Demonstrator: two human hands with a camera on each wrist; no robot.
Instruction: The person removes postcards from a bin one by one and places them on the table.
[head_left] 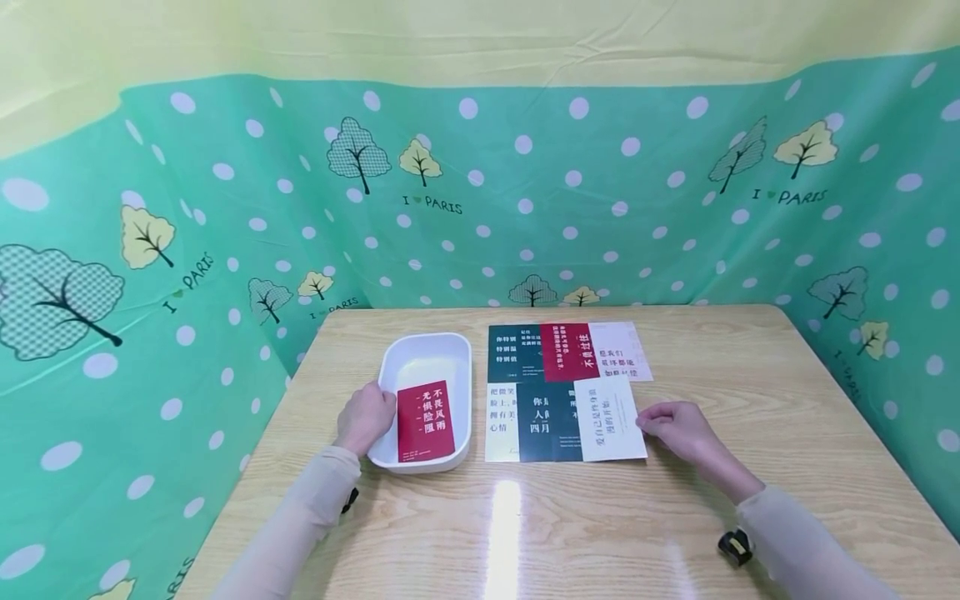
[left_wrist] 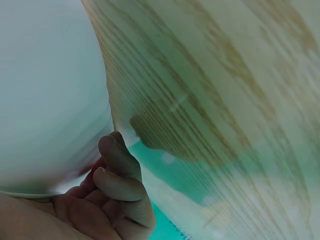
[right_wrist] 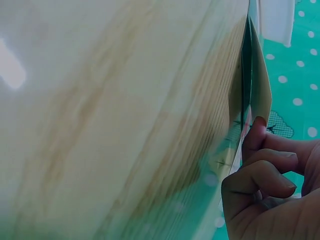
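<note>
My left hand [head_left: 366, 419] grips the left rim of a white plastic tub [head_left: 462, 375], its fingers [left_wrist: 120, 155] curled against the outer wall in the left wrist view. A red card [head_left: 425, 421] with white lettering leans inside the tub. My right hand [head_left: 678, 427] pinches the right edge of a white card [head_left: 613, 421] with grey lettering. In the right wrist view that card [right_wrist: 261, 80] rises at an angle from the table, fingertips at its edge. It overlaps a dark green card [head_left: 551, 442] on its left.
Beside that card lie more lettered cards: a cream one [head_left: 502, 421], a dark green one [head_left: 513, 354], a red one [head_left: 567, 358] and a white one [head_left: 626, 354] in the back row. The wooden table [head_left: 420, 542] ends at a green dotted curtain [head_left: 450, 242].
</note>
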